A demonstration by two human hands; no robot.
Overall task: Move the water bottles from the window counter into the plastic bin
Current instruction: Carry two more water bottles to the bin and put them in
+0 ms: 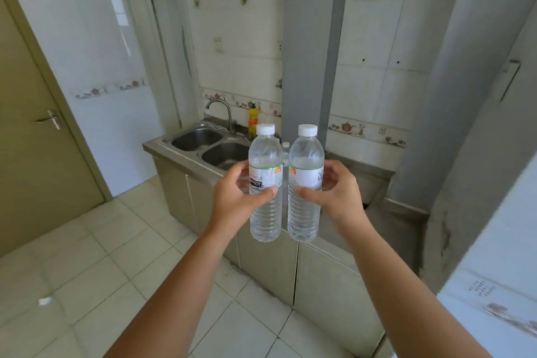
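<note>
I hold two clear water bottles with white caps upright in front of me, side by side and close together. My left hand (236, 193) grips the left bottle (265, 213) around its label. My right hand (334, 190) grips the right bottle (305, 212) the same way. Both bottles hang in the air above the front edge of a steel kitchen counter (174, 158). A third white-capped bottle (286, 146) peeks out between them, standing on the counter behind. No plastic bin and no window counter are in view.
A double steel sink (213, 147) with a curved tap (220, 110) sits left of the bottles. A yellow dish-soap bottle (253, 120) stands behind it. A grey pillar (311, 52) rises behind the counter. A door (32, 139) is at the left, tiled floor (96, 270) below.
</note>
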